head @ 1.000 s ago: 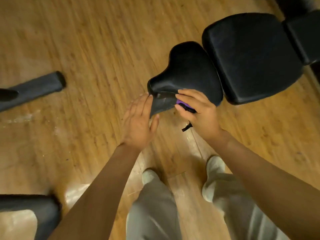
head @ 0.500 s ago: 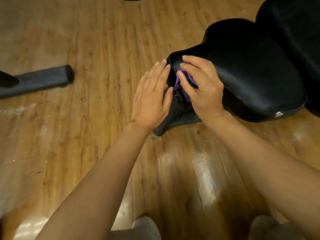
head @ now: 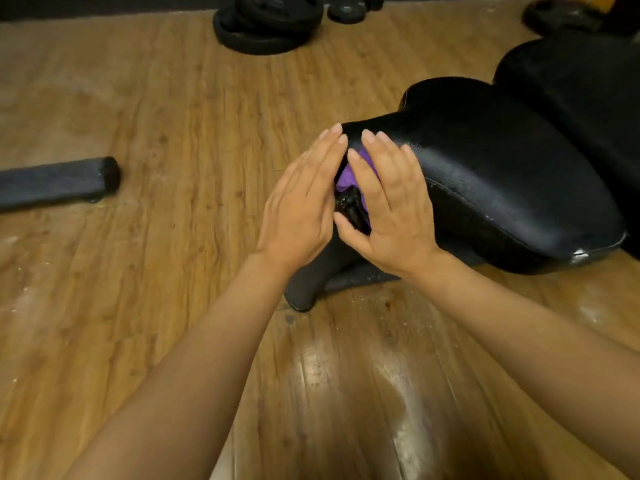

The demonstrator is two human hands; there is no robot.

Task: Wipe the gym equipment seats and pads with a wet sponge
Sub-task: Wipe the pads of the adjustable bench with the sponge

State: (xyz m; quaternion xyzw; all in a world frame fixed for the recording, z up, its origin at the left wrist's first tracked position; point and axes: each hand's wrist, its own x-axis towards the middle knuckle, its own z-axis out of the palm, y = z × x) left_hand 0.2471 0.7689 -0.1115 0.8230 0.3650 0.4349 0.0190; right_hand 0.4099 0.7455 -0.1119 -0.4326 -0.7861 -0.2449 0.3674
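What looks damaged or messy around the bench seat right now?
The black seat pad has a pale scuffed patch at its near right corner, like worn or torn vinyl. Pale specks and a smear lie on the wooden floor beside the right forearm. Nothing looks spilled or askew.

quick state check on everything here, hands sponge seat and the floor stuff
left hand: open, fingers straight, by the seat's narrow end
right hand: curled over the purple sponge, pressing it on the seat
seat pad: shiny, on its frame
back pad: untouched
foam roller: lying on the floor
weight plates: stacked on the floor
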